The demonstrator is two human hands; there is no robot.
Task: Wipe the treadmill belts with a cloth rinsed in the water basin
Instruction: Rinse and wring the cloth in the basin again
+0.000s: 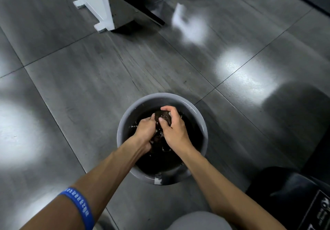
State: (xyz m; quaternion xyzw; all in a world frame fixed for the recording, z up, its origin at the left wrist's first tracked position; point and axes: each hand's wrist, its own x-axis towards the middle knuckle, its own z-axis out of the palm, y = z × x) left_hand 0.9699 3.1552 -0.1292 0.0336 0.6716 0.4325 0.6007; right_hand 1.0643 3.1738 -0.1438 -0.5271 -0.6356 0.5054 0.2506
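Both hands meet over a round grey basin (125, 122) that stands on the grey tiled floor (89, 86), and between them is a dark, wet cloth (163, 116) bunched into a lump. The right hand (172, 128) has its grip clamped on the cloth: the fingers curl over the far side of the lump and the thumb presses on its near face. The left hand (145, 128) holds the same cloth from the other side, its fingers curled in against the lower part of the lump, so that the two grips touch or nearly touch. The cloth sits inside the ring of the basin, at or just above the dark water (157, 165), which fills the basin below and nearer than the grips; small splashes and drops show around the hands. Whether the bottom of the cloth is under the surface cannot be told. Both forearms reach in over the near rim, and the left one carries a blue wristband (78, 206) with pale lettering well back from the grip. Far beyond the hands, across a stretch of floor with bright patches of reflected light, stands the white base of a machine (105, 6) with a black bar beside it. To the right of the right forearm, near the lower corner, lies a black object (294, 192) with white print on it; what it is cannot be made out.
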